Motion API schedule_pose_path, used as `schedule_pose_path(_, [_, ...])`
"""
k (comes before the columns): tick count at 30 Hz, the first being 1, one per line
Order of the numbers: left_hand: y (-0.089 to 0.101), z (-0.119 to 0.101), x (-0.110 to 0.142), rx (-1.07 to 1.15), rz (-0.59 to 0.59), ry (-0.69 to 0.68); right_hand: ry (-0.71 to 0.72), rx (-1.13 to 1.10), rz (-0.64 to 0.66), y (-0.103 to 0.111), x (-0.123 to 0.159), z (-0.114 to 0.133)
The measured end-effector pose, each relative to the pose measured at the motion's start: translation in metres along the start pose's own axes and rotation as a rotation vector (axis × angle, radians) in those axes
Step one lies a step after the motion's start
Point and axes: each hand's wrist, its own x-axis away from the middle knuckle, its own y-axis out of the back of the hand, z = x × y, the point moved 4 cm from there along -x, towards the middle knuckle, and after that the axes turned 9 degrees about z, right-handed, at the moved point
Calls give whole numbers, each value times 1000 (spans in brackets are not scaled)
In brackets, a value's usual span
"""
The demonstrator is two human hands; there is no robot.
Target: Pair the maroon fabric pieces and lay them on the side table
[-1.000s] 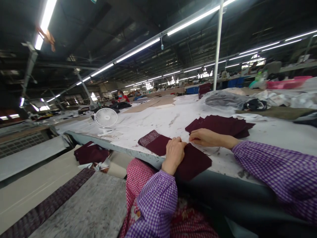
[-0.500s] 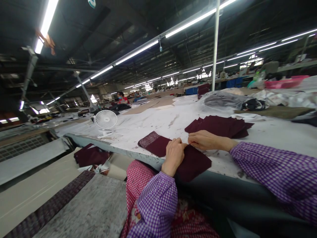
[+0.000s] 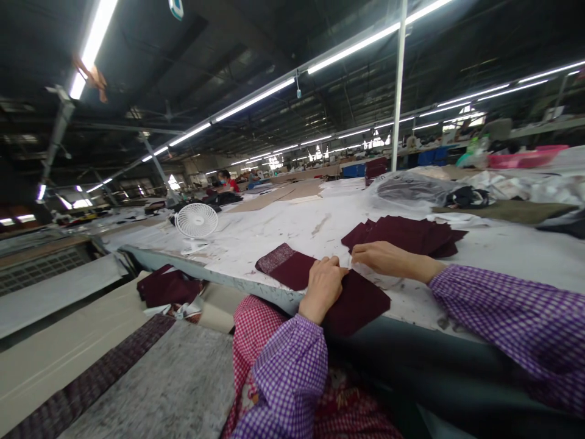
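Note:
My left hand, its fingers curled and close together, presses on a maroon fabric piece at the table's near edge. One end of the fabric extends left of the hand and carries a speckled greyish band; the other end overhangs the edge. Just right of my left fingertips, my right hand is closed in a pinch. Something small and pale shows at its fingertips, too small to name. Behind the right hand lies a fanned pile of maroon fabric pieces.
A small white fan stands left on the white-covered table. Clear plastic bags and a pink basin are at the right. Lower left, more maroon scraps lie on a lower surface. A person is far back.
My right hand has drawn slightly right, away from the left hand, widening the gap between them. My left hand has barely shifted on the fabric.

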Motion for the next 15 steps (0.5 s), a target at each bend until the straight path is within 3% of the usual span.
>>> schedule_pose_path(3, [1, -1, -1, 4, -11, -1, 13, -157, -28, 5, -3, 8])
schedule_pose_path(7, [2, 3, -1, 58, -11, 7, -54, -139, 59, 4, -7, 21])
schedule_pose_path(10, [3, 17, 8, 176, -22, 28, -65, -135, 75, 2, -6, 22])
schedule_pose_path(15, [4, 45, 38, 313, -154, 89, 28, -165, 81, 1, -6, 19])
